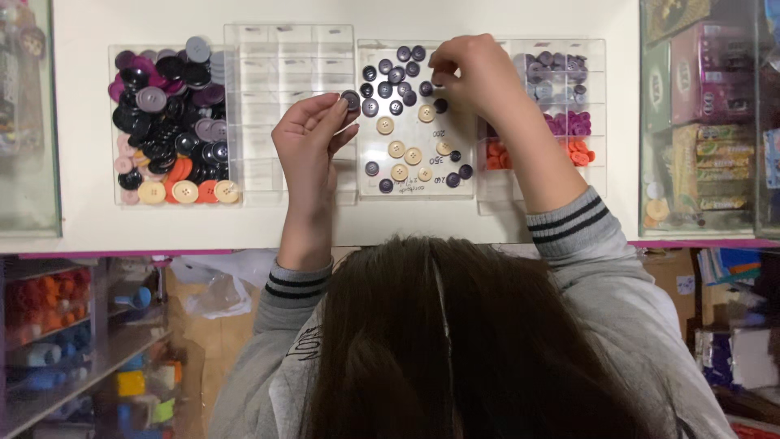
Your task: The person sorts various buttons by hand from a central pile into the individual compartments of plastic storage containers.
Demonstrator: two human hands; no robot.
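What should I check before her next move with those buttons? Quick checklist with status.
1. Left hand grips a dark button in its fingers: ok.
2. Right hand over the flat tray of loose buttons: ok; whether it holds one: cannot tell.
3. Empty compartment box beside the left hand, cells free: ok.
4. Mixed button bin at far left, away from both hands: ok.
5. Sorted box holds purple and orange buttons in separate cells: ok.
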